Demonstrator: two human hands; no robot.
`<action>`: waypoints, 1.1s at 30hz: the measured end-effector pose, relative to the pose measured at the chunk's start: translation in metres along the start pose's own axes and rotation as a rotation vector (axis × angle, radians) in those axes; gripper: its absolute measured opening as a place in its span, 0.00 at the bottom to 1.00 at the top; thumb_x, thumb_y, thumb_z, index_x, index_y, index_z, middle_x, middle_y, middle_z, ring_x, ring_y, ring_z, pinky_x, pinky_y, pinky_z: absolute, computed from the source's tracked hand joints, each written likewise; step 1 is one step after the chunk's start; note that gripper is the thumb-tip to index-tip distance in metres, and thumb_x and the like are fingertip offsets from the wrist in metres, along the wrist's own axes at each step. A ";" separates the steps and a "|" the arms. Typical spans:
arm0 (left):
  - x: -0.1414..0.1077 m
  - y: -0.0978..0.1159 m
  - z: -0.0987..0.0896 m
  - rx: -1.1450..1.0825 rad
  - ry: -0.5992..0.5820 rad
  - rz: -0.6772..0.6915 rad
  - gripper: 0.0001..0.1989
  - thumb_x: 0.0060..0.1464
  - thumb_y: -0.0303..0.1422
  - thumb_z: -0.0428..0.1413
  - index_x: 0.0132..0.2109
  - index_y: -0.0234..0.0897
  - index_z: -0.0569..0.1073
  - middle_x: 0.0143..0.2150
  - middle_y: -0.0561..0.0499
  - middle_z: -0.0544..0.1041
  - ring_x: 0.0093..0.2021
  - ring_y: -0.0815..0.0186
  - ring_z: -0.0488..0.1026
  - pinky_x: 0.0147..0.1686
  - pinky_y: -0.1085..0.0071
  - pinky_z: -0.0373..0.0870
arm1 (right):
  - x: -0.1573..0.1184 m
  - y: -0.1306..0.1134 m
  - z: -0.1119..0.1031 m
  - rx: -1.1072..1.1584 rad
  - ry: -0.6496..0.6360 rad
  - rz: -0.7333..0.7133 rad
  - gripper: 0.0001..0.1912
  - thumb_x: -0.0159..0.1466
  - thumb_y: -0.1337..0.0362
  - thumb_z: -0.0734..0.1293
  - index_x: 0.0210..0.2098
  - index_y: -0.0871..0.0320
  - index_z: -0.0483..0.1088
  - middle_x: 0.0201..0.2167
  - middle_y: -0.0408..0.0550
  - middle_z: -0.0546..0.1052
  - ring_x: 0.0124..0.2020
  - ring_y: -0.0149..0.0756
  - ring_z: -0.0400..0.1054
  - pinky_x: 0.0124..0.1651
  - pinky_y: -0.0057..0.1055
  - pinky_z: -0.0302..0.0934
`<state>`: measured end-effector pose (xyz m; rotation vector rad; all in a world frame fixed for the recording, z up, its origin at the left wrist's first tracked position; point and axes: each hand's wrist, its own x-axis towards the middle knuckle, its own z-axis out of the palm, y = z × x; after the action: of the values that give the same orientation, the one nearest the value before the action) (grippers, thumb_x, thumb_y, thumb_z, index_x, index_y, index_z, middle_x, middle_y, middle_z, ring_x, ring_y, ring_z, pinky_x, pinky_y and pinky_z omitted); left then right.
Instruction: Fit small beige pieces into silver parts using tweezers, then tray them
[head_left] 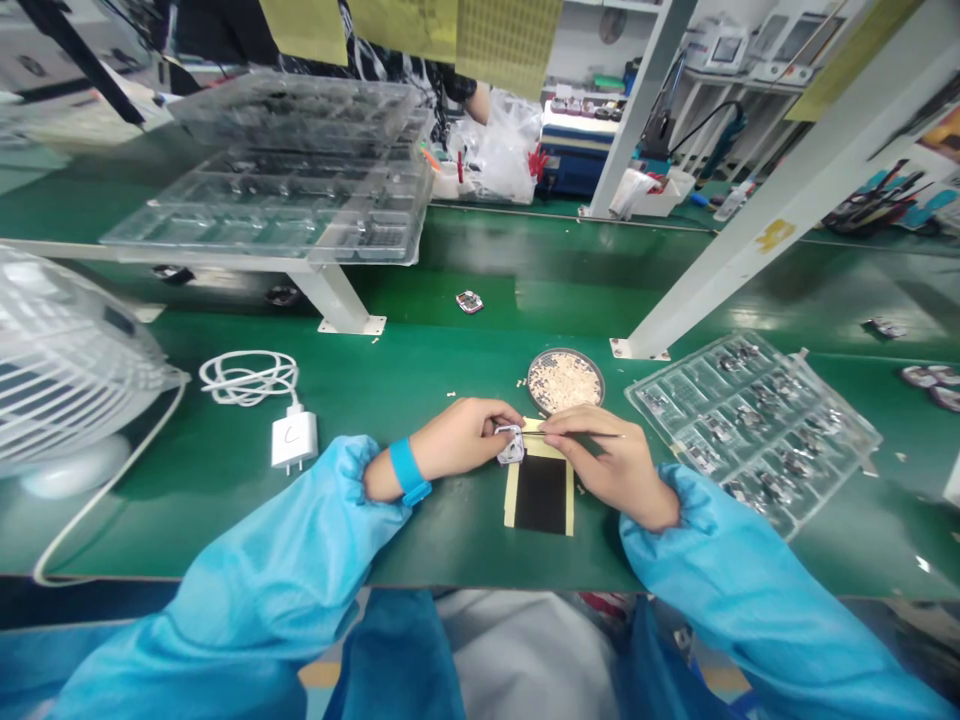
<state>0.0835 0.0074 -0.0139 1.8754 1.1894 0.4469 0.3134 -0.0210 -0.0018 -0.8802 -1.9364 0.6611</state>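
My left hand (469, 435) pinches a small pale, squarish device housing (511, 447) above the bench. My right hand (607, 458) is closed round thin metal tweezers (577, 433), whose tip points left at the housing; whether the tip touches it I cannot tell. Just below the hands lies a black pad (541, 495) edged with yellow tape. Behind them stands a round dish (566, 380) filled with tiny beige pieces, too small to name. To the right, a clear compartment tray (757, 430) holds several small assemblies.
A white fan (75, 360) stands at the left, near a white charger plug (294, 438) with a coiled cable. Clear trays (277, 190) are stacked on the shelf. White metal posts (637, 300) rise from the bench. One device part (469, 301) lies behind. Another person's arm (477, 102) shows at the back.
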 end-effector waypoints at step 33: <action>0.000 0.011 -0.011 -0.118 -0.082 -0.062 0.17 0.58 0.34 0.55 0.50 0.30 0.79 0.31 0.47 0.81 0.29 0.66 0.74 0.29 0.74 0.66 | 0.003 0.001 -0.004 -0.018 -0.093 -0.033 0.10 0.65 0.70 0.69 0.45 0.53 0.75 0.43 0.47 0.80 0.46 0.37 0.75 0.53 0.38 0.69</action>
<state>0.0827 0.0108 0.0013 1.7348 1.1394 0.3938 0.3166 -0.0176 0.0007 -0.8402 -2.0378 0.6768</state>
